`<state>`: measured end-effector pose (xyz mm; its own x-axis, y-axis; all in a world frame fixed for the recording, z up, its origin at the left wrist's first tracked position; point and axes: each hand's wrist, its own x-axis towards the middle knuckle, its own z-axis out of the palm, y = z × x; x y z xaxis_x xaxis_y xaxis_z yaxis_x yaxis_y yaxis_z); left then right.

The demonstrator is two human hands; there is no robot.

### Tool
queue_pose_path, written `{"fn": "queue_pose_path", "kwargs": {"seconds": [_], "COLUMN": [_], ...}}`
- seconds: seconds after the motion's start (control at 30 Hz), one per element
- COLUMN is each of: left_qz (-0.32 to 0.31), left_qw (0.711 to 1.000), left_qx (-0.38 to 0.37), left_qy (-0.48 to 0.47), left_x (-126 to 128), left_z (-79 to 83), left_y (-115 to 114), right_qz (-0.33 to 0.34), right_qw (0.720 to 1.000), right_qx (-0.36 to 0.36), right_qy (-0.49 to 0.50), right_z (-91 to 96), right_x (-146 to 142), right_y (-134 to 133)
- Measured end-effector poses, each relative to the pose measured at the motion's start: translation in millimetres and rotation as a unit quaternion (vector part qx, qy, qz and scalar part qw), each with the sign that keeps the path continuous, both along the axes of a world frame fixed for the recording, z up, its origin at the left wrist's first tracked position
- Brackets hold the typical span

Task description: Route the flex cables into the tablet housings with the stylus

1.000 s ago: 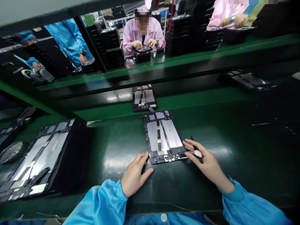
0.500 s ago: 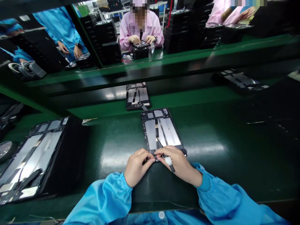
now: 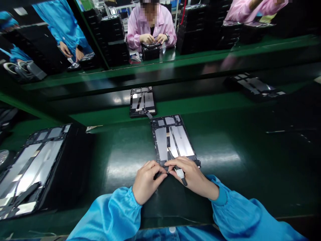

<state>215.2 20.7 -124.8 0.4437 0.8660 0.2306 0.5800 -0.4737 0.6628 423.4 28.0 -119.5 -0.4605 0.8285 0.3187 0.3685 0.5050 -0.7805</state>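
An opened tablet frame [image 3: 163, 139] with silvery panels and dark flex strips lies flat on the green bench before me. At its near edge, my left hand [image 3: 149, 179] is closed in a pinch; what its fingertips hold is too small and hidden to name. My right hand [image 3: 192, 174] is closed beside it, fingertips almost touching the left ones. Held through the right hand is a pair of dark tweezers [image 3: 180, 173], wrapped in white near the rear end, with the pointed end lying over the tablet's lower part. The fingers cover part of the tablet's near edge.
Another opened tablet [image 3: 142, 103] lies just beyond. To the left stands a tall black stack topped by an opened tablet [image 3: 35, 160]. A further tablet [image 3: 253, 85] lies at the back right. Across the bench [image 3: 120, 201], a person in pink [image 3: 151, 26] works among black stacks.
Both hands stay at the tablet's near edge, with only slight finger shifts. The view has turned a little, so the far tablet and left stack appear slightly further left.
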Motion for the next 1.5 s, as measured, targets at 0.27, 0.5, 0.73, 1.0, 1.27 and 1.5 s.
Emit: {"fn": "queue_pose_path", "kwargs": {"seconds": [0.27, 0.5, 0.73, 1.0, 1.27, 1.5], "left_qz": [-0.074, -0.114, -0.110, -0.089, -0.085, -0.086], "left_qw": [0.961, 0.944, 0.933, 0.943, 0.948, 0.947], "left_qx": [0.215, 0.249, 0.261, 0.222, 0.210, 0.214], "left_qy": [0.157, 0.185, 0.223, 0.232, 0.223, 0.222], "left_x": [-17, -26, -22, -17, -18, -18], "left_z": [1.5, 2.6, 1.2, -0.9, -3.4, -3.7], "left_y": [-12, -5, -7, -10, -11, -11], "right_qz": [-0.012, -0.018, -0.020, -0.050, -0.086, -0.140], "right_qw": [0.999, 1.000, 1.000, 0.985, 0.978, 0.978], "right_qx": [0.048, 0.024, 0.007, -0.146, -0.178, -0.150], "right_qy": [-0.010, -0.008, -0.002, 0.076, 0.067, 0.047], "right_z": [-11.1, -9.0, -4.0, 8.4, -3.7, -3.0], "right_x": [-3, -2, 0, 19, 10, 24], "right_y": [-2, -3, -2, -22, -24, -23]}}
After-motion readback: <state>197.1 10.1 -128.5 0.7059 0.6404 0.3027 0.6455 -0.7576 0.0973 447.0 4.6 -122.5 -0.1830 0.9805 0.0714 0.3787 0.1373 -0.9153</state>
